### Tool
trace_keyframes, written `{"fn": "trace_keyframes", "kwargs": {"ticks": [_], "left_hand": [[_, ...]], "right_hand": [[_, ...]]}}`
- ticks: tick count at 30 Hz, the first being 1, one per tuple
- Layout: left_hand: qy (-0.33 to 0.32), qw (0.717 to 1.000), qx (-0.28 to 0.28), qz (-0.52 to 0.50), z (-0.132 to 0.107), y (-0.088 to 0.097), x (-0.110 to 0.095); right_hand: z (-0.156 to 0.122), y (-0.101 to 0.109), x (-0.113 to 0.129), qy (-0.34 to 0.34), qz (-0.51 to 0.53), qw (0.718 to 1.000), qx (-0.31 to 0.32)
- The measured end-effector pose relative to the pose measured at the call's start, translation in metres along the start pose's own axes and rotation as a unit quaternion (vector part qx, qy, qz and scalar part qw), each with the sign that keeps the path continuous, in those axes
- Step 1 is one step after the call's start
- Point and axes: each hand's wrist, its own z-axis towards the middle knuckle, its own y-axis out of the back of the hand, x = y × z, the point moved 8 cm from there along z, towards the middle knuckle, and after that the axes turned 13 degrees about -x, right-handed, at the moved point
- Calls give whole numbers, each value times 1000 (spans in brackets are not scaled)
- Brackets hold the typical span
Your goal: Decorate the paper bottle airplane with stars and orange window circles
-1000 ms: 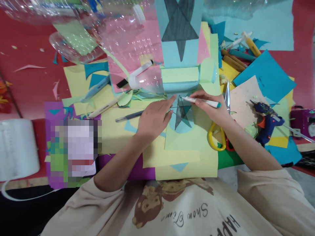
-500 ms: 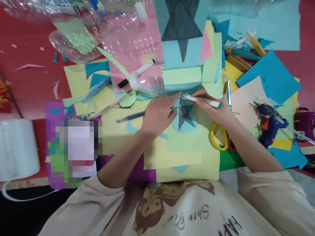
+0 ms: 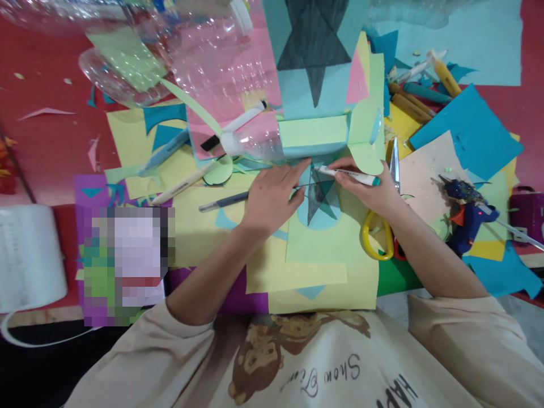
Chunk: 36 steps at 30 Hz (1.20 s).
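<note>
My right hand (image 3: 372, 190) is closed around a white marker (image 3: 355, 175) with a green end. The marker's tip meets the upper part of a star (image 3: 319, 198) drawn on a light blue round paper (image 3: 325, 222); the star is partly filled in dark. My left hand (image 3: 274, 195) lies flat with fingers stretched, its fingertips on the blue paper's left edge. A dark pen (image 3: 223, 201) lies against the left hand. Just beyond both hands, a plastic bottle (image 3: 259, 141) wrapped in green and blue paper lies on its side.
Yellow-handled scissors (image 3: 377, 235) lie beside my right forearm. Farther right is a blue glue gun (image 3: 471, 224). A blue sheet with a large dark star (image 3: 314, 45) is at the back. Clear plastic bottles (image 3: 216, 62) and a white container (image 3: 32, 258) are on the left.
Both hands stay in nearly the same place. The marker's tip has shifted very slightly at the star's top; the whole view has moved a little.
</note>
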Motion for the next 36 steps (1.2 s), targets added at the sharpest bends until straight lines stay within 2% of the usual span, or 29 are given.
{"fn": "trace_keyframes", "kwargs": {"ticks": [6, 15, 36], "left_hand": [[-5, 1000, 2, 2, 1, 0, -1], [3, 1000, 8, 4, 1, 0, 0], [9, 1000, 13, -5, 1, 0, 0]], "right_hand": [[-1, 1, 3, 41, -12, 999, 1], [-1, 0, 5, 20, -32, 999, 3], [-3, -2, 9, 32, -56, 998, 18]]}}
